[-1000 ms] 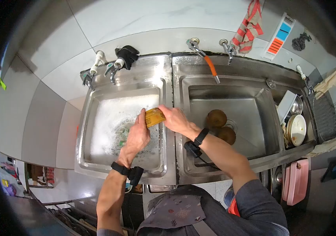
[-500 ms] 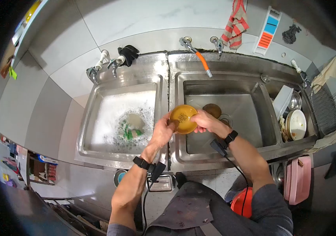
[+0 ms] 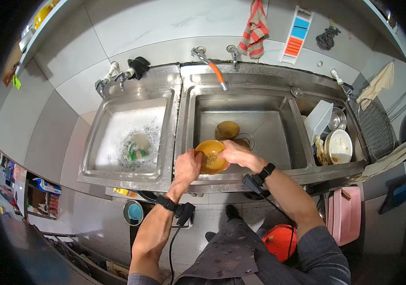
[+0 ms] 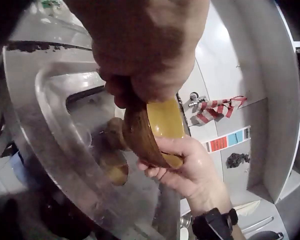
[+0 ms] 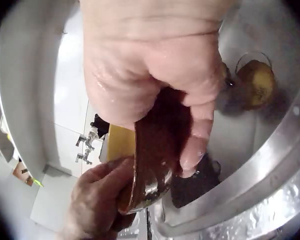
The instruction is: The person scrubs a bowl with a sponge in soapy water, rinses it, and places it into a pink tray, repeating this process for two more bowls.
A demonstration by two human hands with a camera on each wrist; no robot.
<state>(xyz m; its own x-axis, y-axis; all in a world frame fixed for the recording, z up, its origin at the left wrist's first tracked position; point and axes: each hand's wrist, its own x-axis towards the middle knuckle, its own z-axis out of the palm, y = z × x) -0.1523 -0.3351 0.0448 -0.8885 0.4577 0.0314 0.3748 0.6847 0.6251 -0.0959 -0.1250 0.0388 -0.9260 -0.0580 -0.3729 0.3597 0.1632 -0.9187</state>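
Both hands hold a bowl [image 3: 210, 156], yellow inside and brown outside, over the front left part of the right sink basin [image 3: 260, 118]. My left hand [image 3: 187, 166] grips its left side. On the opposite side, my right hand [image 3: 241, 154] pinches the wall, thumb inside and fingers against the outside, as the right wrist view shows. Seen from the left wrist, the bowl [image 4: 152, 132] is tilted, with the right hand [image 4: 190, 167] at its lower edge. Two similar bowls lie in the basin; one bowl [image 3: 228, 128] is plain to see, the other partly hidden.
Suds [image 3: 112, 128] fill the left basin, with a green and white scrubbing cloth [image 3: 136, 154] among them. A tap with an orange hose [image 3: 217, 75] reaches over the right basin. Soiled dishes [image 3: 340, 145] and a white container [image 3: 319, 119] crowd the right-hand compartment. A red bucket [image 3: 279, 242] stands below.
The hands have carried the bowl from over the sudsy left basin rightward to the right basin's near side. The bowl has turned from edge-on to showing its yellow inside. The view has shifted right.
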